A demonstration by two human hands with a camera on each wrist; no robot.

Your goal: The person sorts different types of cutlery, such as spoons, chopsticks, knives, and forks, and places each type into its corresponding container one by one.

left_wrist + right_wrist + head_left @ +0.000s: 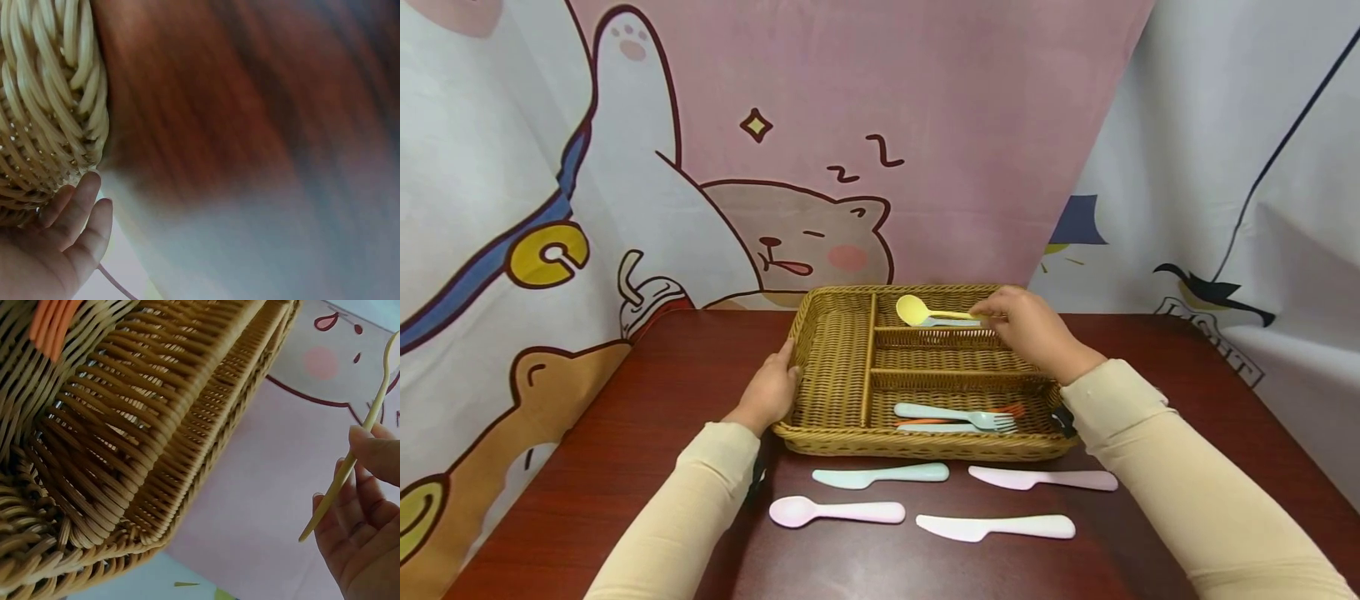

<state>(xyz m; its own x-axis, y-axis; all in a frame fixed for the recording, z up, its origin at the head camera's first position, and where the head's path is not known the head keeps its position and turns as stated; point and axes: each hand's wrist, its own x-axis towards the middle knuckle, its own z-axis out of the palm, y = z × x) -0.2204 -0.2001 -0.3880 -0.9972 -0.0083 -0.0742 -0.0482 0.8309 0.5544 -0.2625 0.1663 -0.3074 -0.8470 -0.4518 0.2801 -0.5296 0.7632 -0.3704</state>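
Observation:
A yellow spoon [913, 311] is pinched by its handle in my right hand [1026, 329], above the back right compartment of a woven cutlery basket [827, 443]. The right wrist view shows the spoon handle [340, 475] between thumb and fingers. Below it lies a pale blue utensil [953, 322], its kind partly hidden. My left hand [769, 390] touches the basket's left side, fingers fairly straight along the outer wall [56, 94]. In the front right compartment lie a pale blue fork [955, 413], an orange utensil and another pale blue piece, partly covered.
In front of the basket, a pale green knife [880, 475], a pink knife [1045, 478], a pink spoon [838, 512] and a white knife [996, 527] lie on the dark red table [647, 400]. A printed cloth [970, 142] hangs behind.

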